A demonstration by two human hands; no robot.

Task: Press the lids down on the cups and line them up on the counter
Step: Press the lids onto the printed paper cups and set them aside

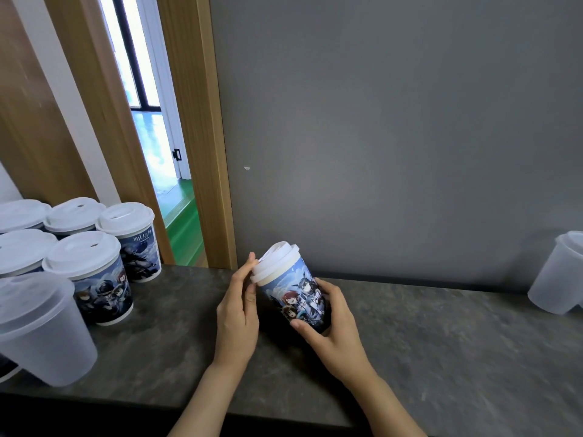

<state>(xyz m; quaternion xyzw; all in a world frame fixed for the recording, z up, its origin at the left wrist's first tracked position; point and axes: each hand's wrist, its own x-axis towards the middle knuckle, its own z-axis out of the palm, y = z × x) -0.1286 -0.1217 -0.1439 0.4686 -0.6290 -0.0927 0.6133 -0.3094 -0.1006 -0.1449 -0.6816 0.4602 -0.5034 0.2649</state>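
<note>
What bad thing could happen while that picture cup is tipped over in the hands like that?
1. The printed cup leans left, and the right hand grips it only low on its body; it might slip onto the counter.
2. The white lid looks a bit crooked, with just the left hand's fingertips on its edge. An uneven push could pop it off.
3. The finished cups stand close on the left, so a slip that way could knock them.

2 bare forearms in view, left hand (237, 313) and right hand (331, 329); no sleeves, rings or watch visible; short fingernails.
</note>
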